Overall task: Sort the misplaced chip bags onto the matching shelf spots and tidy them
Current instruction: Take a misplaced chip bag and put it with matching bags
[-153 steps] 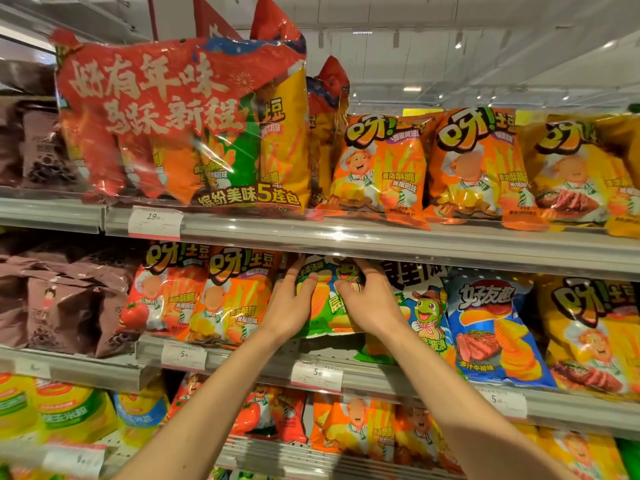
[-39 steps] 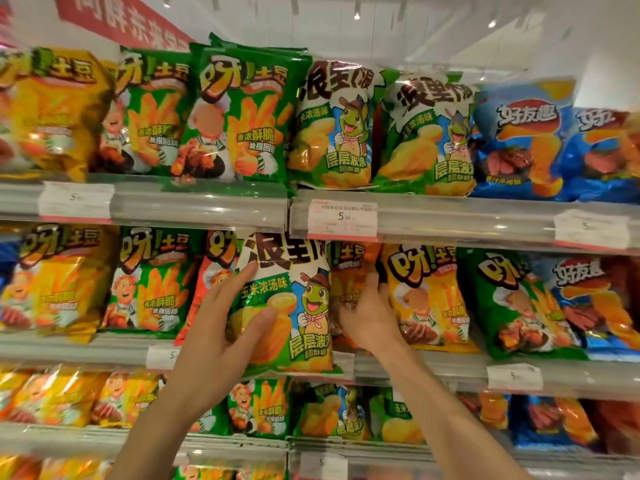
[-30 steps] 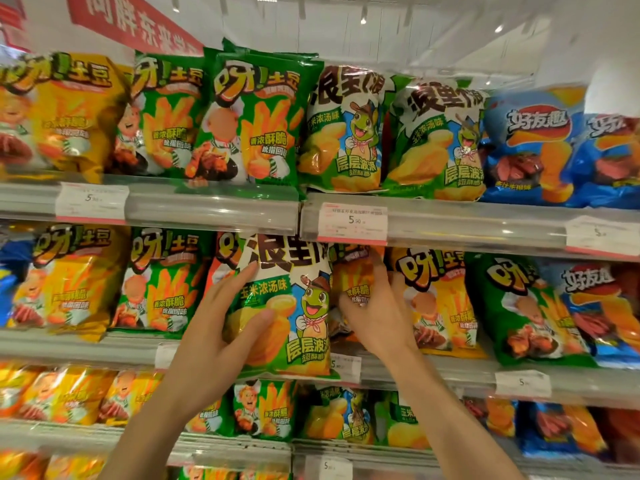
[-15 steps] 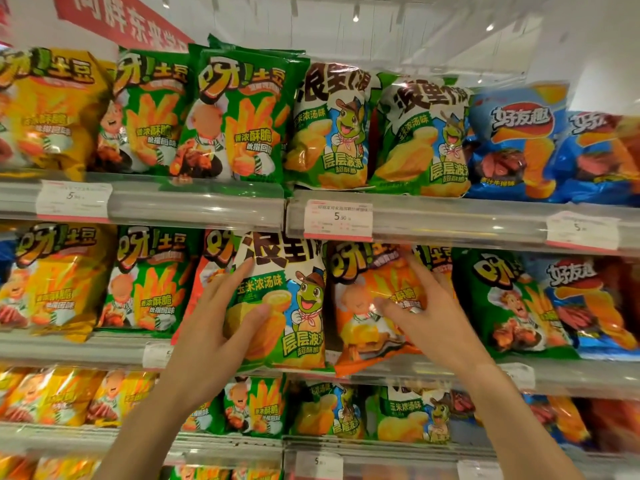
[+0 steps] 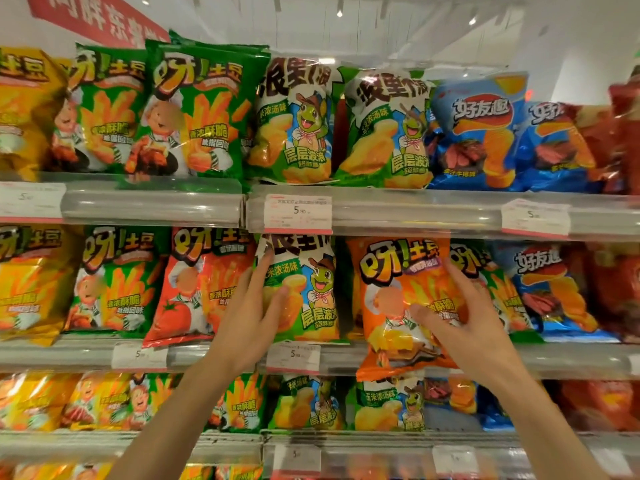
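On the middle shelf stands a green-and-white frog chip bag. My left hand presses on its left side, thumb on the front and fingers along its edge. Right of it, an orange fries bag hangs partly over the shelf's front rail. My right hand grips this orange bag on its right side, fingers spread across the front. A red tomato fries bag stands just left of the frog bag. A green fries bag is partly hidden behind my right hand.
The top shelf carries green fries bags, two frog bags and blue bags. Yellow and green bags fill the middle shelf's left, blue ones its right. More bags line the lower shelf. Price tags sit on the rails.
My right hand has drawn the orange fries bag forward and down, so it overhangs the rail. My left hand stays on the frog bag, which now stands more upright on the shelf.
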Demonstrator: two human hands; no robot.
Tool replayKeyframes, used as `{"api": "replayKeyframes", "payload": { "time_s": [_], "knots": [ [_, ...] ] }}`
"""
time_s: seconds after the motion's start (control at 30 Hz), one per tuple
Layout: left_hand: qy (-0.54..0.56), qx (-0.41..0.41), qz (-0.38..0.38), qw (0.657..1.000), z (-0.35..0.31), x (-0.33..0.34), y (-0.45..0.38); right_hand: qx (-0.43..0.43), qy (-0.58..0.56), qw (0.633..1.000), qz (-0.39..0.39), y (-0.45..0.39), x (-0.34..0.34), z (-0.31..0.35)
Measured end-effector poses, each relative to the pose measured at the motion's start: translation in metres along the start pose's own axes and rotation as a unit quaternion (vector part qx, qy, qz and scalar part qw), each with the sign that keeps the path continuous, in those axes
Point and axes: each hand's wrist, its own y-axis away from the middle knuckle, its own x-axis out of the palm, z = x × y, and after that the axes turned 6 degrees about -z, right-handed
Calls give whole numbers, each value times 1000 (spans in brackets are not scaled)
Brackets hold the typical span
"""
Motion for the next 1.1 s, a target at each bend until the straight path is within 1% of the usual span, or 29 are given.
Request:
{"api": "replayKeyframes", "payload": {
  "time_s": [0.13, 0.23, 0.37, 0.43, 0.73, 0.8, 0.87, 0.97, 1.1],
  "knots": [
    [-6, -2, 5, 1000, 0, 15, -18, 10, -1, 1000, -4, 3, -6, -2],
    [-13, -21, 4, 1000, 3, 19, -31, 15, 0, 1000, -1, 3, -9, -5],
    [2, -15, 43, 999, 10, 33, -23, 19, -6, 1000, -3, 4, -6, -6],
    [15, -16, 48, 999, 14, 37, -21, 17, -9, 1000, -2, 5, -4, -7],
    [78, -37, 62, 994, 15, 31, -25, 6, -44, 999, -1, 9, 1, -6],
    [80, -42, 76, 993, 13, 31, -25, 2, -54, 999, -4, 9, 2, -5],
    [59, -41, 84, 994, 11, 32, -26, -1, -56, 998, -3, 8, 3, -7],
    [8, -23, 53, 998, 8, 33, -22, 5, -61, 998, 4, 8, 5, -13],
    [-22, 11, -43, 999, -2, 31, -1, 20, -88, 996, -6, 11, 7, -18]
  ]
}}
